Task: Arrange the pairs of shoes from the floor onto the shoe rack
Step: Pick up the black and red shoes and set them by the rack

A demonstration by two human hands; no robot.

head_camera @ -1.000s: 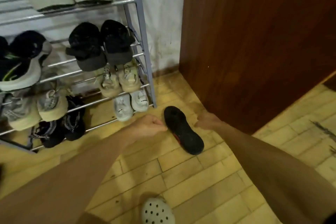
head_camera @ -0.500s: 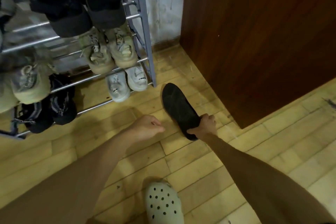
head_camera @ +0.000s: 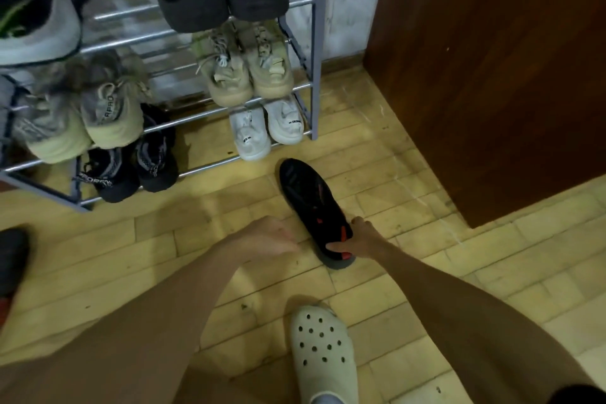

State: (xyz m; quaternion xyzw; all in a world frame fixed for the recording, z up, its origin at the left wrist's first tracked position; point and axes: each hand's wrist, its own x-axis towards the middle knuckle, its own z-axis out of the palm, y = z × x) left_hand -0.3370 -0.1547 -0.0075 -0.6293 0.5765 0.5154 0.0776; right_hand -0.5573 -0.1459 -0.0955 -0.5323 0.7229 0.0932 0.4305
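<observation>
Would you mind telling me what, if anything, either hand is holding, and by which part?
The right hand grips the black shoe at its heel end, by the collar; the left hand is loosely curled and holds nothing.

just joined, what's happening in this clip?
A person is crouched at a metal shoe rack that already holds several pairs. Their right hand grips the heel of a black shoe with red accents, which sits on the wood floor just in front of the rack. The left hand hangs loosely curled beside it, holding nothing. Another dark shoe lies at the left edge.
</observation>
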